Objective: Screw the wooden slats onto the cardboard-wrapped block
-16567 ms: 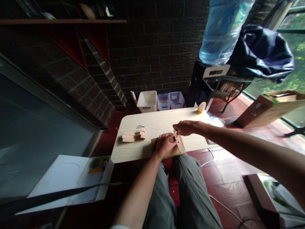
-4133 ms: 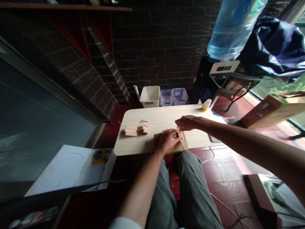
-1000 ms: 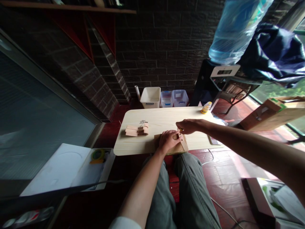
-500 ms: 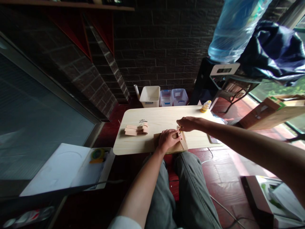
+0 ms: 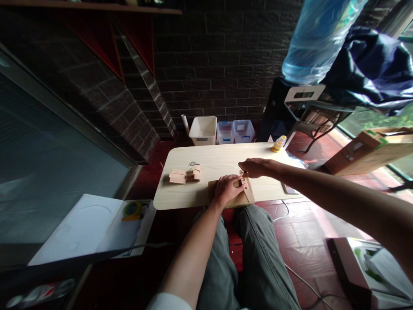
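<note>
My left hand [image 5: 227,188] lies over a cardboard box [image 5: 237,200] at the table's near edge. Its fingers are closed on a light wooden piece [image 5: 248,192] that rests on the box and has a dark hole in it. My right hand [image 5: 253,167] is a fist just above the far end of that piece. A small screwdriver [image 5: 245,174] with a yellowish handle points down from it, mostly hidden by the fingers. Left of the hands, several joined wooden parts [image 5: 184,175] lie on the table, with some small dark screws [image 5: 193,163] behind them.
The pale table [image 5: 206,157] carries a yellow-capped bottle [image 5: 278,144] at its far right corner. A flat device [image 5: 290,189] lies partly under my right arm. Plastic bins [image 5: 202,131] stand behind the table. A water dispenser [image 5: 274,112] is at the back right.
My right fist has turned slightly around the screwdriver, staying over the same spot. My left hand and the wooden parts look unmoved.
</note>
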Action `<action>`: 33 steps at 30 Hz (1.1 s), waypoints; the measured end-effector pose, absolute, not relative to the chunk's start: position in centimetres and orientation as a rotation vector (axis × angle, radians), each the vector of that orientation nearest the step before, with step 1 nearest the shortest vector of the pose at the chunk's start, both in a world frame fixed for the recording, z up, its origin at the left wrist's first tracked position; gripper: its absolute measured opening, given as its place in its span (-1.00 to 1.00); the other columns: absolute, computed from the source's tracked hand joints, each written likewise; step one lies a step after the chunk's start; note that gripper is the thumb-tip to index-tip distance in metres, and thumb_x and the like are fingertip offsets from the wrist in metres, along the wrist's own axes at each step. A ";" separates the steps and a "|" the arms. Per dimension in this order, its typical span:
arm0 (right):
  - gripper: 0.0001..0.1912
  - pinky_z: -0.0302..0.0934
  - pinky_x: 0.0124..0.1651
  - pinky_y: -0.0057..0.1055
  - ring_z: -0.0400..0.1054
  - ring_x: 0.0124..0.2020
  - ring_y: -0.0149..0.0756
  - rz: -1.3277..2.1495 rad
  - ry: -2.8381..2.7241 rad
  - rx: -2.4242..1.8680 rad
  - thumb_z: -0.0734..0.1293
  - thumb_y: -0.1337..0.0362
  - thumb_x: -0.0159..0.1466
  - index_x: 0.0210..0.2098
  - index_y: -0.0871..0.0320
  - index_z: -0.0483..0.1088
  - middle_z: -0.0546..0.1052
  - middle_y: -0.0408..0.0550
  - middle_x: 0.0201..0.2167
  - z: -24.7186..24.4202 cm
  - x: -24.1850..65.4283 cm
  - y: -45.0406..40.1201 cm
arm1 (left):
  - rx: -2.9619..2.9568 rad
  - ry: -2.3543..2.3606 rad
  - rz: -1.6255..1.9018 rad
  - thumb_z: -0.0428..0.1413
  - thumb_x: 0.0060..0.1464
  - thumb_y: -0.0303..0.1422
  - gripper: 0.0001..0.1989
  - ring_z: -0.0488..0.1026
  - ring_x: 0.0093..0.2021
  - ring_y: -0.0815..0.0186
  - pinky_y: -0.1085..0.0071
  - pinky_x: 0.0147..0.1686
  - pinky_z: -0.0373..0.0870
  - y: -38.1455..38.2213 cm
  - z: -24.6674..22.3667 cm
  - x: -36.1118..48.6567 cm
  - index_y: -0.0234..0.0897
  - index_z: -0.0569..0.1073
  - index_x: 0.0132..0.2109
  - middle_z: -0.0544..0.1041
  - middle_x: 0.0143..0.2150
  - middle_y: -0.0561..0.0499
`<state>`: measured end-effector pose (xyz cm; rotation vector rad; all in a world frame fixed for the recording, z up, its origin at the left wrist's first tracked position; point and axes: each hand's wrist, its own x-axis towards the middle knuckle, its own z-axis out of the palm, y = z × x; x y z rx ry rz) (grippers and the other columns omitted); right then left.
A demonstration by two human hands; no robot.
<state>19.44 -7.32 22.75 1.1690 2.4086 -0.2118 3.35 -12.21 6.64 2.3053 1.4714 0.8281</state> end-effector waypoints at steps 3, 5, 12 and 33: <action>-0.55 0.34 -0.24 -0.35 0.63 -0.06 0.03 -0.216 2.429 1.147 0.37 0.21 0.37 0.19 0.31 0.44 0.67 0.31 -0.03 23.1 19.5 -7.7 | 2.317 1.465 0.823 0.34 0.19 -0.12 -0.67 0.59 0.12 0.15 0.17 0.19 0.45 -12.2 6.6 3.3 0.04 0.63 0.09 0.68 0.11 0.05; -0.55 0.34 -0.25 -0.36 0.63 -0.07 0.00 -0.218 2.427 1.145 0.36 0.23 0.37 0.20 0.30 0.44 0.67 0.29 -0.03 23.2 19.6 -7.8 | 2.322 1.462 0.816 0.34 0.19 -0.13 -0.66 0.59 0.12 0.15 0.18 0.19 0.45 -12.2 6.5 3.3 0.04 0.63 0.10 0.68 0.11 0.05; -0.63 0.33 -0.22 -0.36 0.63 -0.10 -0.02 -0.217 2.406 1.157 0.36 0.16 0.38 0.06 0.29 0.55 0.69 0.29 -0.08 23.5 19.5 -7.6 | 2.326 1.461 0.812 0.34 0.20 -0.11 -0.67 0.58 0.13 0.15 0.17 0.18 0.44 -12.2 6.5 3.3 0.02 0.62 0.08 0.67 0.12 0.05; -0.68 0.26 -0.22 -0.33 0.61 -0.06 0.00 -0.173 2.416 1.085 0.31 0.22 0.44 0.10 0.24 0.51 0.67 0.28 -0.05 24.1 20.1 -7.6 | 2.323 1.460 0.817 0.32 0.21 -0.11 -0.66 0.59 0.13 0.15 0.17 0.18 0.45 -12.2 6.3 3.3 0.03 0.63 0.10 0.68 0.12 0.06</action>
